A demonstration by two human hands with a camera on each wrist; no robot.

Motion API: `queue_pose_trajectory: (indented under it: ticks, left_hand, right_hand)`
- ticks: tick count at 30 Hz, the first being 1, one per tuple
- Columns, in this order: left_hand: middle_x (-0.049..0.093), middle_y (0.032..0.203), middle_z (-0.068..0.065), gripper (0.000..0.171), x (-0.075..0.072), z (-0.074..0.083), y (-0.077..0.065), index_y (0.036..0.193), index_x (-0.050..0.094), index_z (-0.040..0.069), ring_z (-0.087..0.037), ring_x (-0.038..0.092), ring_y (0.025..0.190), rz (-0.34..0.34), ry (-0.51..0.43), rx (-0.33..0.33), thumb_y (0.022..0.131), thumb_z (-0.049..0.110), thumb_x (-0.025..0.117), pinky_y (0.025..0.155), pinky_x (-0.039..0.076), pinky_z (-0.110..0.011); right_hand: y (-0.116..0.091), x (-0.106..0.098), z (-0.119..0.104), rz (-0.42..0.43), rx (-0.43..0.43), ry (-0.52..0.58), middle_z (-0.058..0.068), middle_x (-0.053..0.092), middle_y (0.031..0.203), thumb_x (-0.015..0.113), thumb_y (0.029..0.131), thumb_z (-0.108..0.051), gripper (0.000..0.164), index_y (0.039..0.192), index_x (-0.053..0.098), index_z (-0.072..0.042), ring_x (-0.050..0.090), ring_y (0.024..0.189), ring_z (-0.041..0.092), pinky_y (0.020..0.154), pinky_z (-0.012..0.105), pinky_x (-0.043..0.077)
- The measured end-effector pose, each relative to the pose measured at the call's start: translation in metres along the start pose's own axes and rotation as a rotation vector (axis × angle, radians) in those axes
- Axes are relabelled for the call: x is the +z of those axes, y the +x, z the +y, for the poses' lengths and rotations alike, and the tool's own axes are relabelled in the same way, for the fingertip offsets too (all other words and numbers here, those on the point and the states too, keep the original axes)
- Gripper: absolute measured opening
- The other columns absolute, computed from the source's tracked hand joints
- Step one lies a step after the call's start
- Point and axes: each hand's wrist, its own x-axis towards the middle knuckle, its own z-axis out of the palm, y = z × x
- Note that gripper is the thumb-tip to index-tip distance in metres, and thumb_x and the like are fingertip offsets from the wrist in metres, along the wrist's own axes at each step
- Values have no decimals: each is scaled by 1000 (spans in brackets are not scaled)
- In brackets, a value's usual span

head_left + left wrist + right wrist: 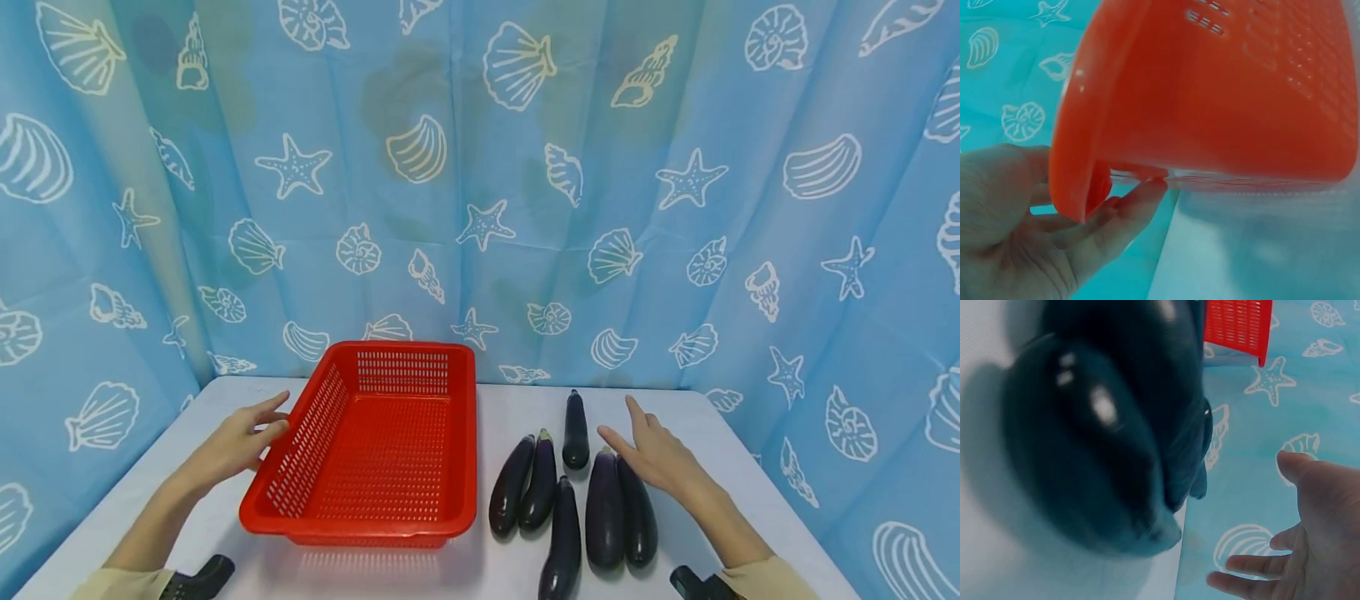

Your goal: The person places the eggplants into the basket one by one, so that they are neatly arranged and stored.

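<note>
A red plastic basket [396, 523] with slotted walls stands on the left half of the table. At its left rim is my left hand [242, 440], fingers fairly straight; in the left wrist view the fingers [1129, 215] reach beneath the basket's overhanging rim [1072, 156]. Several dark purple eggplants lie to the right of the basket, among them a front eggplant [562, 542] and a far eggplant [575, 432]. My right hand [660, 454] hovers with spread fingers beside the rightmost eggplant [637, 517], holding nothing. In the right wrist view its thumb and fingers point toward the eggplants [1085, 444].
A white cloth [675, 575] covers the table. Behind it and along both sides hangs a blue curtain [480, 150] printed with shells and starfish. Black wrist straps show near both sleeves at the front.
</note>
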Motion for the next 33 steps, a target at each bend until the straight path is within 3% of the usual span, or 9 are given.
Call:
queue_pose_trajectory:
  ticks: [7,11,16,22,29,33]
  left_hand:
    - [51,139,-32,65,5,-9,9,151,31,-3,-42,64,113,-13,-93,-21,98,22,59,70,62,-39]
    - [46,145,-30,65,8,-11,12,149,35,-2,-46,59,120,-14,-126,-22,98,29,59,72,62,-40]
    - [46,146,-28,65,9,-18,16,149,37,1,-43,60,119,-15,-168,-32,97,32,60,72,62,-42]
    - [47,146,-26,68,7,-25,18,151,36,4,-36,62,116,-24,-206,-87,96,34,62,73,62,-43]
    - [46,147,-27,71,6,-27,15,152,34,6,-35,61,116,-23,-212,-98,95,36,63,73,62,-43]
    - [45,147,-27,72,4,-28,13,153,32,7,-32,62,115,-16,-219,-103,95,37,62,74,62,-44]
  right_hand:
    - [18,-4,-7,-21,-53,86,39,54,129,53,96,-52,91,147,21,17,61,112,49,88,56,55]
    - [26,-4,-11,-65,-48,125,38,58,123,55,96,-50,89,145,24,17,64,104,46,82,52,57]
    - [34,-2,-11,-105,-31,144,36,62,117,58,95,-47,87,143,28,19,67,96,39,77,47,58]
    - [43,3,-14,-128,-19,120,35,62,118,64,91,-43,84,140,34,19,66,102,42,82,50,56]
    - [53,10,-21,-182,17,131,35,64,115,69,90,-35,82,140,33,20,72,73,25,81,45,57]
    - [59,16,-25,-184,18,137,30,68,105,72,87,-32,80,137,38,20,70,66,20,78,39,57]
